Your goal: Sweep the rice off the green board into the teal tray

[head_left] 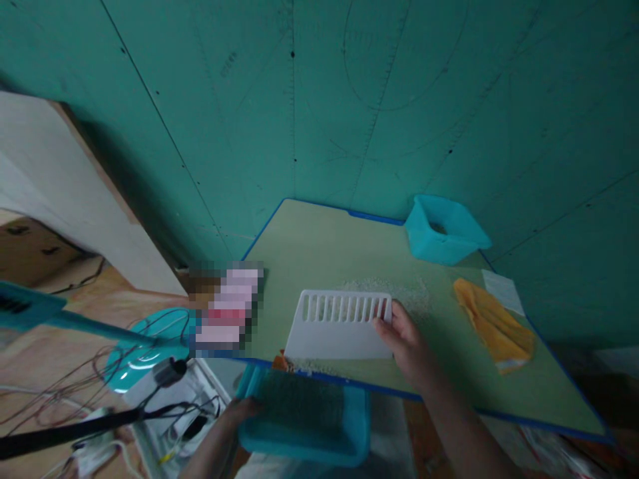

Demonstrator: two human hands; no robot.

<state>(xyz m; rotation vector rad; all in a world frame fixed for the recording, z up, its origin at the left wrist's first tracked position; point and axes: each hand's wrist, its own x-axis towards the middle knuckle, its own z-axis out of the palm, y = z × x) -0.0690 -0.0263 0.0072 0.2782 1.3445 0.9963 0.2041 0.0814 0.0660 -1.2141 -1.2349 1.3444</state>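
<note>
My right hand (407, 342) is closed on the right end of a white plastic plate (344, 342) with a row of slots along its far side. The plate lies over the tabletop, slightly tilted or flat; I cannot tell which. Small pale grains (414, 296) are scattered beyond it, and more grains (319, 366) lie along the front edge, by a small orange-brown piece (280, 361). Below that edge, my left hand (239, 412) grips the left rim of a turquoise basin (357, 449). The basin's bottom looks dark, and its contents are hard to make out.
The green tabletop (314, 233) has a blue border and meets a green wall. A turquoise bin (439, 233) stands at its back right, near an orange cloth (494, 326) and a white sheet (504, 293). A blurred pink item (227, 309) lies left. Cables and a fan-like stand (150, 352) crowd the floor.
</note>
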